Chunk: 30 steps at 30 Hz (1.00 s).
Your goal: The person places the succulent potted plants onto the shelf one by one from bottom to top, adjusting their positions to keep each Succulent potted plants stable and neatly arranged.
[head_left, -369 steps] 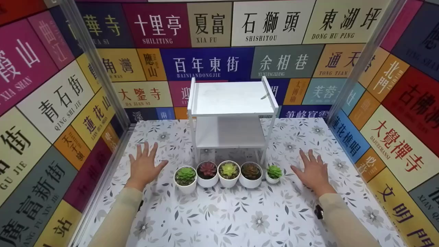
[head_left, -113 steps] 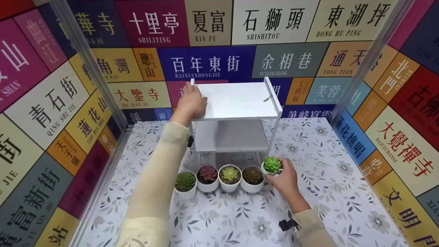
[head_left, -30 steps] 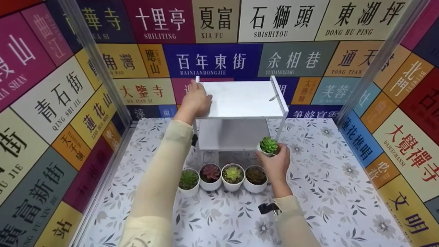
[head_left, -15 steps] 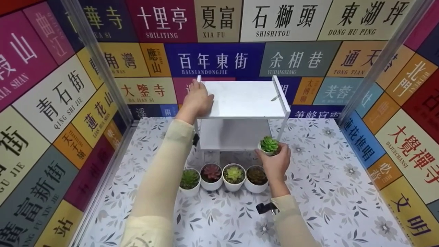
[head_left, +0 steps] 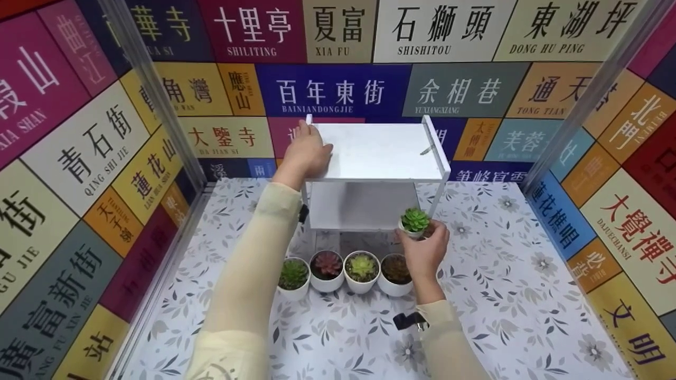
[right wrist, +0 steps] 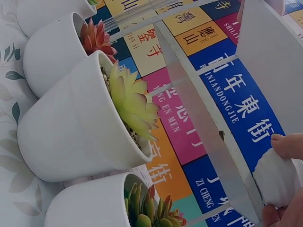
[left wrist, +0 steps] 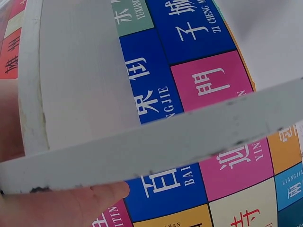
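Observation:
My left hand (head_left: pixel 308 152) grips the left side rail of a white shelf rack (head_left: pixel 380 150); in the left wrist view its fingers (left wrist: pixel 71 203) lie on both sides of a white bar. My right hand (head_left: pixel 426 253) pinches a small white pot with a bright green succulent (head_left: pixel 414 220). That pot is upright, right at the front right edge of the rack's lower board (head_left: pixel 364 206). In the right wrist view the white pot (right wrist: pixel 274 182) overlaps the board's edge, between thumb and fingertips.
In front of the rack stand white pots with a darker green succulent (head_left: pixel 293 274), a reddish one (head_left: pixel 327 265), a yellow-green one (head_left: pixel 362 266) and a brown one (head_left: pixel 396 268). Flower-patterned cloth (head_left: pixel 338 338) covers the table. Sign-covered panels (head_left: pixel 338 89) enclose the back and sides.
Earliest, both hands lay spread on the table. Then the left took the rack and the right picked up the small green succulent, raising it to the lower board. Over the last second, hardly any movement.

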Available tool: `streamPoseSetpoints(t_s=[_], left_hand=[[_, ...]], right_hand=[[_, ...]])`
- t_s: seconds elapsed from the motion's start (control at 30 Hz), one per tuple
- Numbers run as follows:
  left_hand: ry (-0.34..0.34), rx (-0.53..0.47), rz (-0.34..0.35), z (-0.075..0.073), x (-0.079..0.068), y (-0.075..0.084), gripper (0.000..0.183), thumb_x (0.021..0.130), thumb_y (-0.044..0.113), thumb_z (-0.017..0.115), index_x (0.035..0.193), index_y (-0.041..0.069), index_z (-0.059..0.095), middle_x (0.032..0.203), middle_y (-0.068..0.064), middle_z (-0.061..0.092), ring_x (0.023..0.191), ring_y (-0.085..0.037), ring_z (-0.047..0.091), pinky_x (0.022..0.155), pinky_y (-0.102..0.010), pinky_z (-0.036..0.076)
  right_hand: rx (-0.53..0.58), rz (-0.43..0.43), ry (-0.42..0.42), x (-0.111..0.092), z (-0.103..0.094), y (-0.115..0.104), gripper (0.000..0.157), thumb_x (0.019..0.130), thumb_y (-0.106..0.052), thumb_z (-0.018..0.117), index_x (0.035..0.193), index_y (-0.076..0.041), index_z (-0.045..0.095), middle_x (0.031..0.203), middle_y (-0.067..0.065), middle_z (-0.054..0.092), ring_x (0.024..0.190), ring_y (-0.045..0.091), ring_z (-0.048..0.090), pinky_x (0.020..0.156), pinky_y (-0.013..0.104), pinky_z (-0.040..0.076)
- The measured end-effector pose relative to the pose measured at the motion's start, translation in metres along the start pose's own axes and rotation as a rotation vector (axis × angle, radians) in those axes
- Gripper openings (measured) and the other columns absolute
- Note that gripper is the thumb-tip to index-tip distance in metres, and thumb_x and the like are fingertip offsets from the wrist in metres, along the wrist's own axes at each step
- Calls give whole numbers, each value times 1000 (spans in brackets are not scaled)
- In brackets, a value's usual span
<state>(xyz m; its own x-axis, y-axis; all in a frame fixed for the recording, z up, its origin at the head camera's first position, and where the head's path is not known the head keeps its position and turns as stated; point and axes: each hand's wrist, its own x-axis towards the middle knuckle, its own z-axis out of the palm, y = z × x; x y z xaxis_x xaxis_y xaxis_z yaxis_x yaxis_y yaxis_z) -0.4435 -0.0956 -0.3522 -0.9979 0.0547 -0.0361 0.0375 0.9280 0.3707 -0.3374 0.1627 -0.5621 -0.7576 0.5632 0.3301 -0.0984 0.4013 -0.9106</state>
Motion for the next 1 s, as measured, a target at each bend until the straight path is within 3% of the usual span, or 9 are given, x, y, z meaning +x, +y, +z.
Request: streamPoseSetpoints(t_s=[0.57, 0.8, 1.0], left_hand=[[17, -5, 17, 0, 1, -2, 80, 113, 42, 40, 167, -9, 9, 177, -28, -2, 167, -40, 3, 138, -47, 12], [-8, 29, 9, -2, 2, 0, 78, 114, 40, 38, 167, -9, 8, 177, -27, -4, 167, -39, 3, 138, -47, 13], [-7, -2, -3, -2, 1, 0, 78, 114, 41, 38, 168, -7, 7, 178, -25, -5, 167, -38, 2, 138, -47, 11]], right_hand=[[42, -15, 59, -2, 8, 3, 60, 75, -19, 97, 113, 3, 57, 110, 20, 56, 100, 33, 59, 87, 37, 49], [54, -5, 58, -4, 11, 2, 54, 80, -20, 95, 111, 1, 56, 108, 17, 56, 95, 31, 63, 77, 20, 48], [67, -22, 57, -4, 12, 3, 54, 79, -17, 95, 111, 2, 56, 109, 17, 55, 94, 30, 63, 76, 17, 49]])
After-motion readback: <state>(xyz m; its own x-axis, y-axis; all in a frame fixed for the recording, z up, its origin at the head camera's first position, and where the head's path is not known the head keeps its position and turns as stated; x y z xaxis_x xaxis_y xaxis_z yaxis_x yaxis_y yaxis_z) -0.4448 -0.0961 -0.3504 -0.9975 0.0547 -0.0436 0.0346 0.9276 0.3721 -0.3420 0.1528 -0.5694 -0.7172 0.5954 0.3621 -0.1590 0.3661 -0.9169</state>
